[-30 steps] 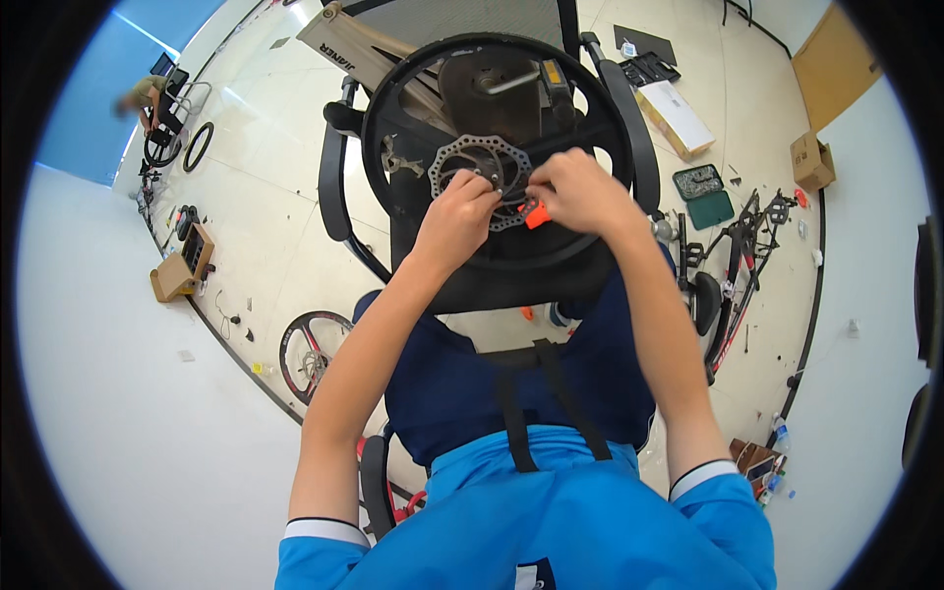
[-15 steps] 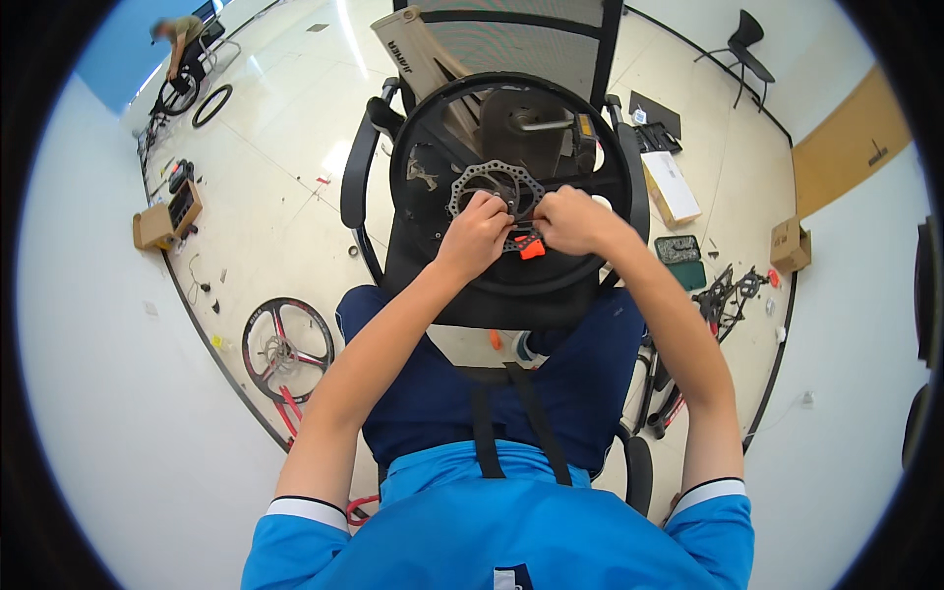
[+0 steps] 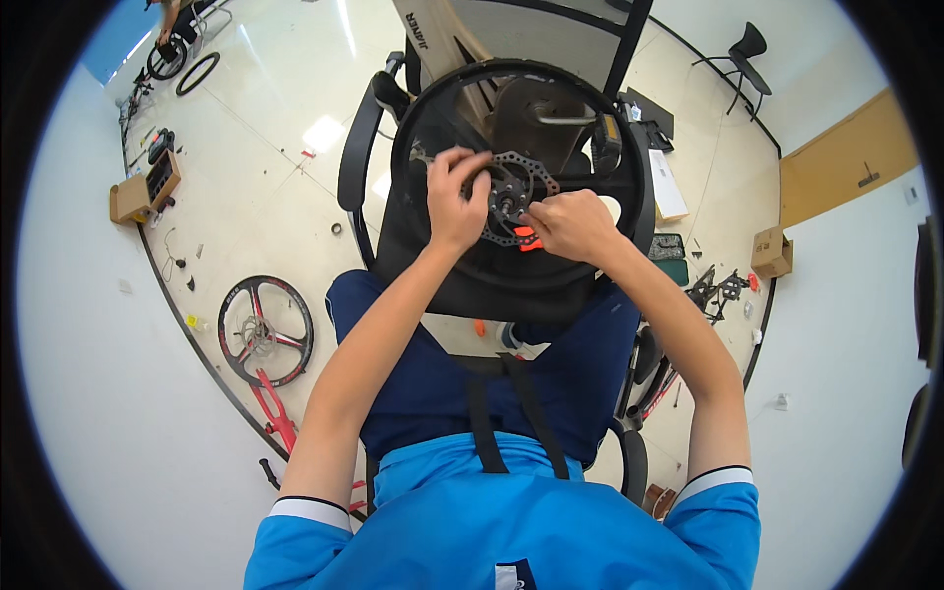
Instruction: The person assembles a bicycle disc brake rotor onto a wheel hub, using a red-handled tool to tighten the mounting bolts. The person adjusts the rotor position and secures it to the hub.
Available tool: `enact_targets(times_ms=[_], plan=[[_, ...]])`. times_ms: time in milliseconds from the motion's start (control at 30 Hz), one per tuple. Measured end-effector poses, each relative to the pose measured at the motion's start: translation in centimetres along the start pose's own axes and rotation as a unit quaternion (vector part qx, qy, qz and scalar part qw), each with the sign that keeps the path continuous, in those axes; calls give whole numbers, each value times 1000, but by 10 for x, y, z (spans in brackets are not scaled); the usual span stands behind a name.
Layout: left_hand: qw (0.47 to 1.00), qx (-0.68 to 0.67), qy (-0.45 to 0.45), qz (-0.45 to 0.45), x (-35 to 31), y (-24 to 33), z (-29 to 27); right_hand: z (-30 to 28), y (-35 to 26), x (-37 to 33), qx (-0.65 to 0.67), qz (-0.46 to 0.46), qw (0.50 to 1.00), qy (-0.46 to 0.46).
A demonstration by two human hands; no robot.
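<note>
A black wheel (image 3: 521, 67) lies flat on the seat of a black office chair (image 3: 482, 303) in front of me. At its middle is a silver brake disc (image 3: 544, 177) with holes around its edge, fixed about the hub (image 3: 507, 202). My left hand (image 3: 456, 205) is over the disc's left side, fingers spread and slightly blurred, with nothing seen in them. Close to the hub on the right, my right hand (image 3: 572, 224) has its fingers pinched; what they hold, if anything, is hidden. An orange piece (image 3: 528, 237) shows beside its fingertips.
Beyond the disc lie a crank with a pedal (image 3: 608, 140) and a pale frame part (image 3: 438, 34). On the floor are a three-spoke wheel (image 3: 265, 331), a red fork (image 3: 275, 408), cardboard boxes (image 3: 773, 253) and a bike frame (image 3: 657, 391). Another person (image 3: 175, 20) works at the far left.
My left hand has come away from the hub towards the left, its fingers opening. The right hand stays beside the hub, its fingers still pinched. The whole view has shifted slightly.
</note>
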State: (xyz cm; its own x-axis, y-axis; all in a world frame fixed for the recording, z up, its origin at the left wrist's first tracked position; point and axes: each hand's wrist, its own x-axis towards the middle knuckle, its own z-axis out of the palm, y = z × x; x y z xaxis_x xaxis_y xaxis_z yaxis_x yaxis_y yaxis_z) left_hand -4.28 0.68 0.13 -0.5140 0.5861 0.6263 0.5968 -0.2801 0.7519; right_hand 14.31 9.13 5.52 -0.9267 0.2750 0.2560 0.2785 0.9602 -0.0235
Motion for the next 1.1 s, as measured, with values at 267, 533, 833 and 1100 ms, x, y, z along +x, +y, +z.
enact_targets(times_ms=[267, 533, 833, 1100], plan=[[991, 95, -25, -88, 19, -14, 47, 5, 8, 1, -44, -67, 996, -32], [996, 70, 34, -43, 19, -21, 49, 4, -46, 21, 23, -134, 984, -113], [991, -13, -45, -125, 18, -16, 39, 41, -44, -42, 345, 288, 892, 54], [982, -26, -80, -171, 19, -15, 30, 79, -69, -26, 551, 431, 694, 169]])
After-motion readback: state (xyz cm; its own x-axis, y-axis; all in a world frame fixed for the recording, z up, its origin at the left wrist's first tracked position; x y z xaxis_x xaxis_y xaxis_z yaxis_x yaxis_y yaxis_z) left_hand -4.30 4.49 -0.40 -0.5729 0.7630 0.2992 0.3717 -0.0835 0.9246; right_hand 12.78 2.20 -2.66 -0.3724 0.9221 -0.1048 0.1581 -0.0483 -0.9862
